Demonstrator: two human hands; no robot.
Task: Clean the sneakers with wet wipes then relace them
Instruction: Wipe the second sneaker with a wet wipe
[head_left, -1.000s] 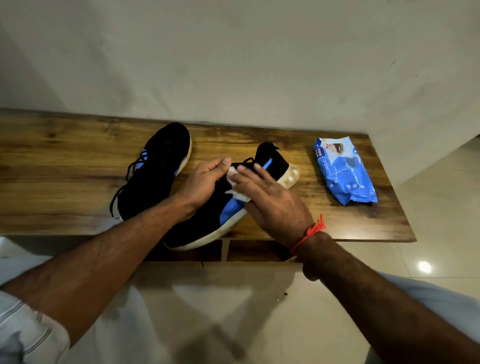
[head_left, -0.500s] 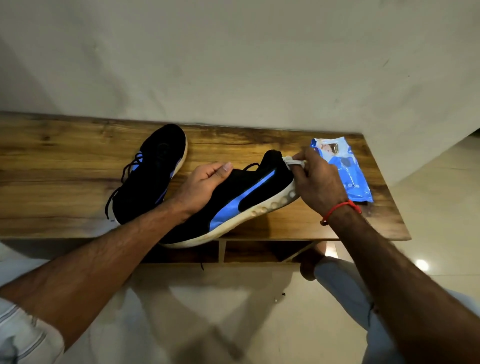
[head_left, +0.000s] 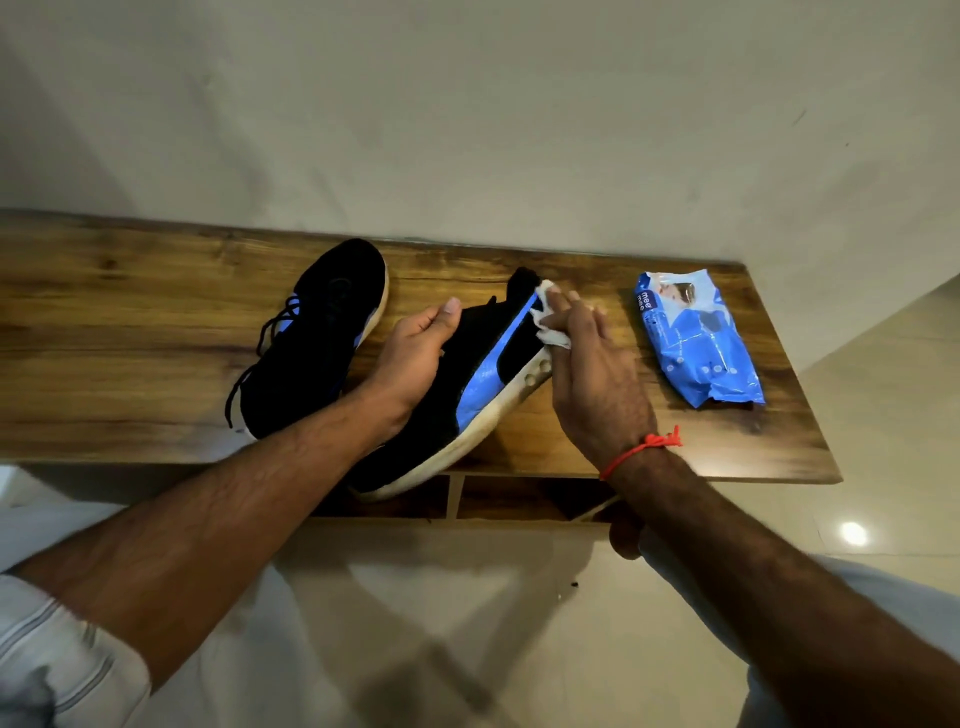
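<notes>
Two black sneakers with blue side stripes lie on the wooden bench in front of you, set against a pale wall. Your left hand grips the nearer sneaker across its top, fingers curled over the far side and thumb pointing toward the heel, holding it tipped so that its blue stripe and white sole face you; its toe end juts past the front edge of the bench. Your right hand presses a crumpled white wet wipe against the heel end of that sneaker, the fingers fairly straight and laid over the wipe, which shows between the fingertips and the black fabric; whether the thumb pinches the wipe from below you cannot tell. A red thread circles your right wrist. The second sneaker rests flat on the bench just to the left of the held one, toe toward the wall, with its black lace still threaded and trailing loose along its left side toward the bench's front edge. The blue pack of wet wipes lies on the right part of the bench, well apart from both sneakers. Below the bench edge you see a light tiled floor and your light trousers.
</notes>
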